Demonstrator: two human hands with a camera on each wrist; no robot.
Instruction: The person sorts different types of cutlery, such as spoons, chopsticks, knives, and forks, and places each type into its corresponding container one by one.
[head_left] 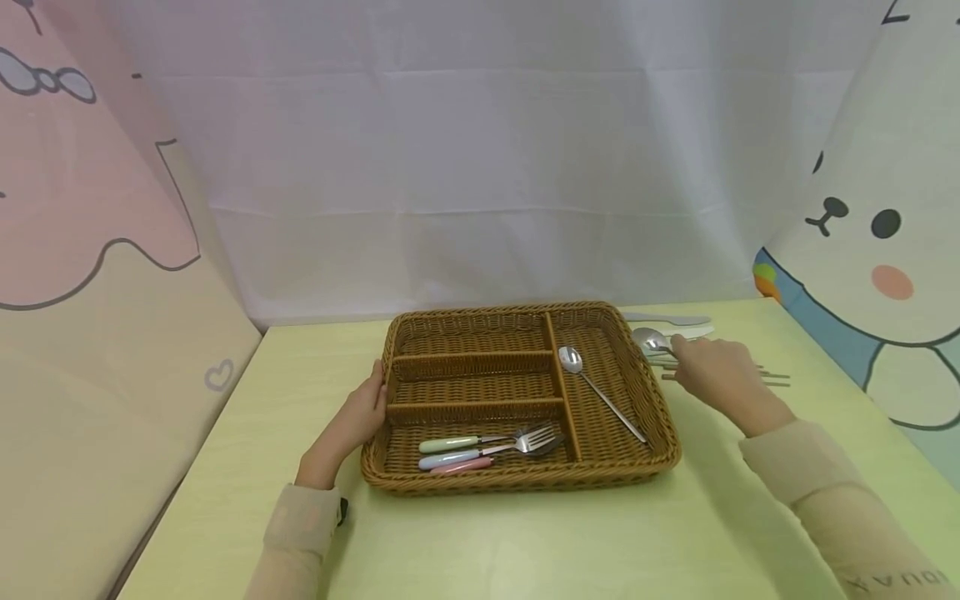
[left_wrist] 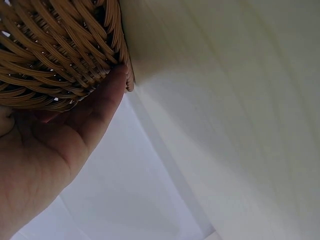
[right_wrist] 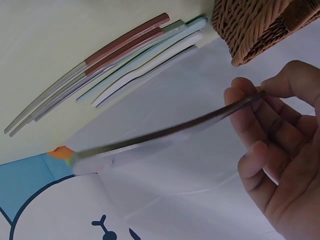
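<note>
My left hand [head_left: 367,406] lies along the left side of the brown wicker basket [head_left: 517,481]. In the left wrist view its straight fingers [left_wrist: 102,107] touch the woven outer wall. Beyond the basket's right side, my right hand [head_left: 716,371] pinches a metal spoon [head_left: 649,338] between thumb and fingertips. The spoon's bowl points toward the basket; its long handle [right_wrist: 175,131] shows in the right wrist view. Inside the right compartment a long-handled spoon [head_left: 600,397] lies slanted. Forks with green, blue and pink handles [head_left: 450,459] lie in the front left compartment.
Right of the basket, chopsticks with reddish-brown ends [right_wrist: 127,40] and knives [head_left: 667,318] lie on the pale yellow table [head_left: 525,542]. Two more left compartments sit behind the forks, divided by wicker partitions [head_left: 480,407]. A white curtain [head_left: 480,167] hangs behind the table.
</note>
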